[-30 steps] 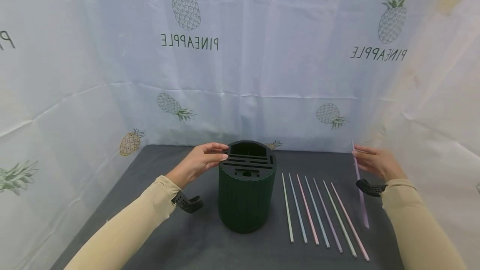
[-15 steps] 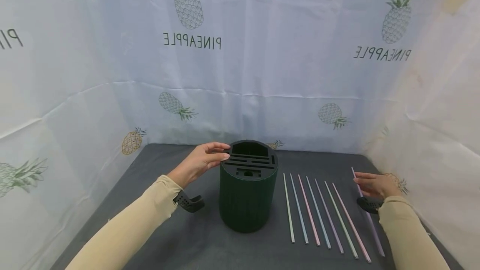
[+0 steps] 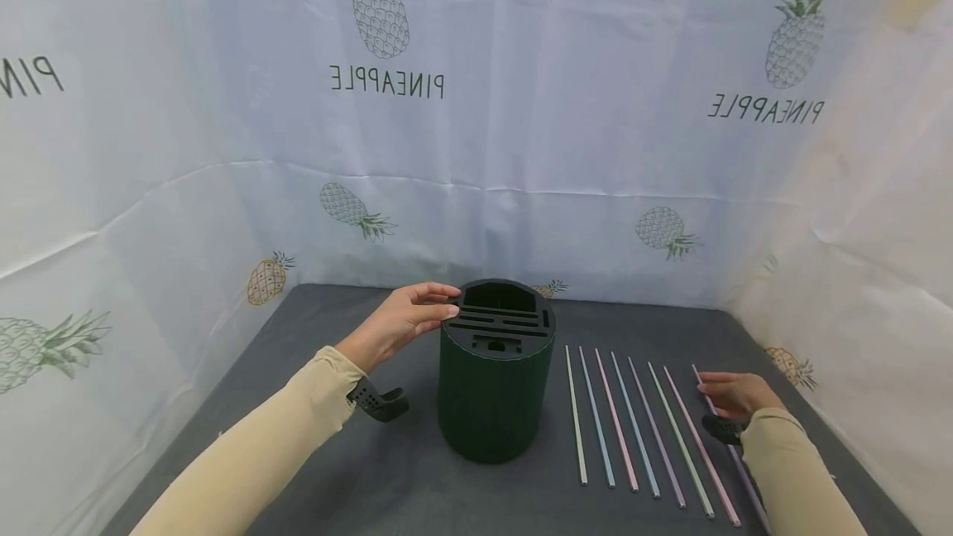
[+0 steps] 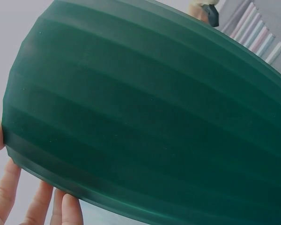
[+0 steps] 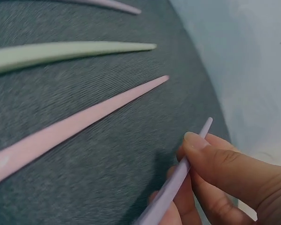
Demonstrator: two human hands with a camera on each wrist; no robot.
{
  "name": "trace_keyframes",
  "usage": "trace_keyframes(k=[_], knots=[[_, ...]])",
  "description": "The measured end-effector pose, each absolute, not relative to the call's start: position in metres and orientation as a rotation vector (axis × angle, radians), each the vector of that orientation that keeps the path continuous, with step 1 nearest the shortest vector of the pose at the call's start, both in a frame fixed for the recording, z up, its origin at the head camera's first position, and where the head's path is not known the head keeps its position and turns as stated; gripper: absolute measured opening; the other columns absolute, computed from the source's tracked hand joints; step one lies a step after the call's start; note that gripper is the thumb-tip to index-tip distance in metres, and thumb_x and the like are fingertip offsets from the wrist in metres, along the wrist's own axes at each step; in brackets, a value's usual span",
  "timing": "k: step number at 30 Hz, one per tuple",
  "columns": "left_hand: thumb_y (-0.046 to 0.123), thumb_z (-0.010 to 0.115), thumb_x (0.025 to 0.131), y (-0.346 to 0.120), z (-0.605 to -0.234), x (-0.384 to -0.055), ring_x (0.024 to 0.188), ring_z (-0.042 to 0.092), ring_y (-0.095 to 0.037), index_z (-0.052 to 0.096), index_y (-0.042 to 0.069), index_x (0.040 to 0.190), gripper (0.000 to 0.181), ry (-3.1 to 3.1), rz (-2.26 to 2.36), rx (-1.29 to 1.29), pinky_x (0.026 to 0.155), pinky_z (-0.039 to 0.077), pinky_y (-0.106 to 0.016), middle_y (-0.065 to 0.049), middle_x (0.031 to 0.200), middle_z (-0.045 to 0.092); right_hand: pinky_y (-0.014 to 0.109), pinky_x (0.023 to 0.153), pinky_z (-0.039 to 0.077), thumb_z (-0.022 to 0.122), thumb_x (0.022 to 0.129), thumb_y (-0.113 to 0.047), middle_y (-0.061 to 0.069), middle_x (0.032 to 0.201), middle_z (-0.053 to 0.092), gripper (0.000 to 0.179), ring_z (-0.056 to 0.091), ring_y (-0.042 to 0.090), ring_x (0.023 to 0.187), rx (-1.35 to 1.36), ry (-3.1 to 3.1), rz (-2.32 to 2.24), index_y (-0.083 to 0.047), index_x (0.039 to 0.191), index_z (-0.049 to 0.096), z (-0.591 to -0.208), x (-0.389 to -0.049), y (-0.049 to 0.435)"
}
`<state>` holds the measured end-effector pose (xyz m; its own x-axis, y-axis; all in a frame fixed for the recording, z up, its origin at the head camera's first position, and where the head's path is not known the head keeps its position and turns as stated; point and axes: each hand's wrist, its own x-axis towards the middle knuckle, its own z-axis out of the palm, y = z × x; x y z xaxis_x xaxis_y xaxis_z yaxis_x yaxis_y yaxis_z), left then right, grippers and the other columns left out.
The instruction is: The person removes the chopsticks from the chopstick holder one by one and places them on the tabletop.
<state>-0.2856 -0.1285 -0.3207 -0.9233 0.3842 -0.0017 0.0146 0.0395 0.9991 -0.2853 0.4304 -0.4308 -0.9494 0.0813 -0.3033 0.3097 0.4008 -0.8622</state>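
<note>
A dark green ribbed utensil holder [image 3: 487,412] with a slotted black top [image 3: 500,329] stands upright on the table. My left hand [image 3: 398,321] touches its upper left rim with nearly straight fingers; in the left wrist view the fingertips [image 4: 40,201] lie along the edge of the green wall [image 4: 145,103]. Far right, my right hand [image 3: 740,395] pinches a thin lilac chopstick [image 5: 171,187] between thumb and fingers, close to its narrow tip, low over the cloth. The sleeve and wrist strap hide part of it in the head view.
Several pastel chopsticks lie side by side between holder and right hand, among them a pink chopstick [image 3: 703,445] and a green chopstick [image 3: 681,441]. Pineapple-print curtains [image 3: 484,147] enclose the back and sides of the dark tablecloth [image 3: 357,478].
My right hand has come down and toward me with the lilac chopstick, bringing it nearer the row. The left hand keeps its place on the holder.
</note>
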Motion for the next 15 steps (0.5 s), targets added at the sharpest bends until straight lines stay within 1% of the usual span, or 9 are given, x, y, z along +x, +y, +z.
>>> trace_keyframes(k=[7, 15], knots=[[0.015, 0.067, 0.092, -0.127, -0.321, -0.286, 0.128, 0.048, -0.028, 0.054, 0.007, 0.134, 0.045, 2.053, 1.966, 0.402, 0.112, 0.036, -0.046, -0.013, 0.138, 0.047, 0.027, 0.061, 0.058, 0.073, 0.084, -0.004, -0.008, 0.076, 0.069, 0.015, 0.064, 0.007, 0.068, 0.417, 2.421, -1.627, -0.005, 0.098, 0.077, -0.438, -0.285, 0.427], [0.014, 0.067, 0.092, -0.126, -0.320, -0.286, 0.128, 0.048, -0.029, 0.054, 0.006, 0.134, 0.045, 2.052, 1.967, 0.398, 0.112, 0.036, -0.047, -0.013, 0.137, 0.047, 0.027, 0.060, 0.058, 0.071, 0.084, 0.000, -0.008, 0.071, 0.070, 0.014, 0.066, 0.007, 0.064, 0.457, 2.409, -1.664, -0.003, 0.095, 0.077, -0.432, -0.282, 0.415]])
